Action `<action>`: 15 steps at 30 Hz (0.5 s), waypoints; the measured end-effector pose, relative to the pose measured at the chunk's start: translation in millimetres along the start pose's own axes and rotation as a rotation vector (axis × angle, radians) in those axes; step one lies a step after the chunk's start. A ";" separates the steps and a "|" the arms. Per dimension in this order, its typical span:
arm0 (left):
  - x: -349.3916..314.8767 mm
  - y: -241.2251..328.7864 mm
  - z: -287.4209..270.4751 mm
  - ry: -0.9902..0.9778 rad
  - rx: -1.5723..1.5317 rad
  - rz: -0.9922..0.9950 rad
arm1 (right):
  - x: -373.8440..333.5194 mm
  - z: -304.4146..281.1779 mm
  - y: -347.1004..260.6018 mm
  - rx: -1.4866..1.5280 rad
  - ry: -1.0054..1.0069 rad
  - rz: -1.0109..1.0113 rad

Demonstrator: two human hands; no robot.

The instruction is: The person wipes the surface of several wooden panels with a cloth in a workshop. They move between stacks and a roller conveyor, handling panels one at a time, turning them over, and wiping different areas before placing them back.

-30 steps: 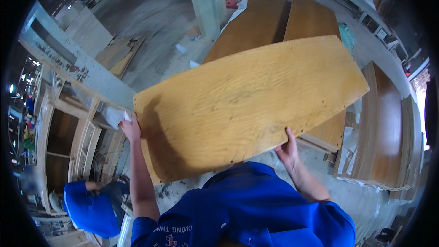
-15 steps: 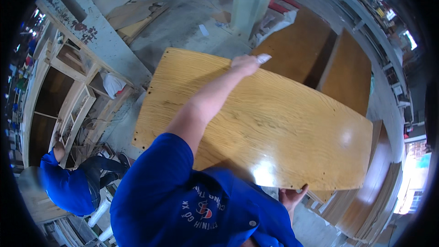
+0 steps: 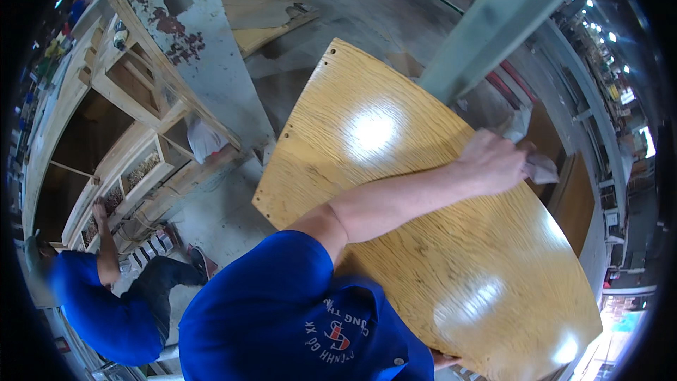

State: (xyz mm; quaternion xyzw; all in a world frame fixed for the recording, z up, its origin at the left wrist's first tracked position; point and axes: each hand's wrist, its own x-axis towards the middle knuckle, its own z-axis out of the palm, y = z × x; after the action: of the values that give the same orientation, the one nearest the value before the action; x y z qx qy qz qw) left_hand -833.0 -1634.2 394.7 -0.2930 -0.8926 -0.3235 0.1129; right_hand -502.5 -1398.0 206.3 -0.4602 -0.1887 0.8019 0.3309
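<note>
A glossy yellow-brown wooden panel (image 3: 409, 254) with dark grain and small holes along its left end is held up tilted in front of me. My left hand (image 3: 493, 161) reaches across to its far right edge, fingers closed round a crumpled white cloth (image 3: 541, 168) that sticks out past the edge. Down at the near edge, my right hand (image 3: 444, 360) grips the panel from below; sleeve and panel hide most of it.
A co-worker in blue (image 3: 106, 310) crouches at the left, one hand in a pale wooden frame (image 3: 141, 162). A green-grey post (image 3: 493, 35) rises beyond the panel. Brown boards (image 3: 575, 201) lie to the right, and a cut sheet (image 3: 264, 17) rests on the far floor.
The panel has tilted and swung, its right end now lower and nearer. My left hand, with the white cloth, has shifted right along the far edge. My view has turned too.
</note>
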 end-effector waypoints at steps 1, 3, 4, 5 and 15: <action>-1.5 -7.9 -17.7 0.063 -0.045 0.034 | -12.1 18.5 16.4 -0.008 -0.008 -0.032; -5.3 -32.7 -44.1 0.200 -0.126 0.083 | -28.4 63.4 49.8 -0.038 -0.053 -0.071; -4.3 -46.6 -49.8 0.316 -0.135 0.126 | -36.9 83.4 64.3 -0.051 -0.073 -0.093; -3.6 -59.9 -55.1 0.437 -0.145 0.173 | -44.7 102.9 76.4 -0.064 -0.098 -0.127; 74.3 -165.2 -60.6 0.639 -0.471 0.267 | -73.5 279.4 165.0 -0.087 -0.265 -0.365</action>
State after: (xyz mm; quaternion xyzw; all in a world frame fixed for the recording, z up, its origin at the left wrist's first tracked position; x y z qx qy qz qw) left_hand -990.4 -1742.1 385.7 -0.3088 -0.6686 -0.5758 0.3551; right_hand -776.3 -1566.3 292.3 -0.3228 -0.3449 0.7733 0.4229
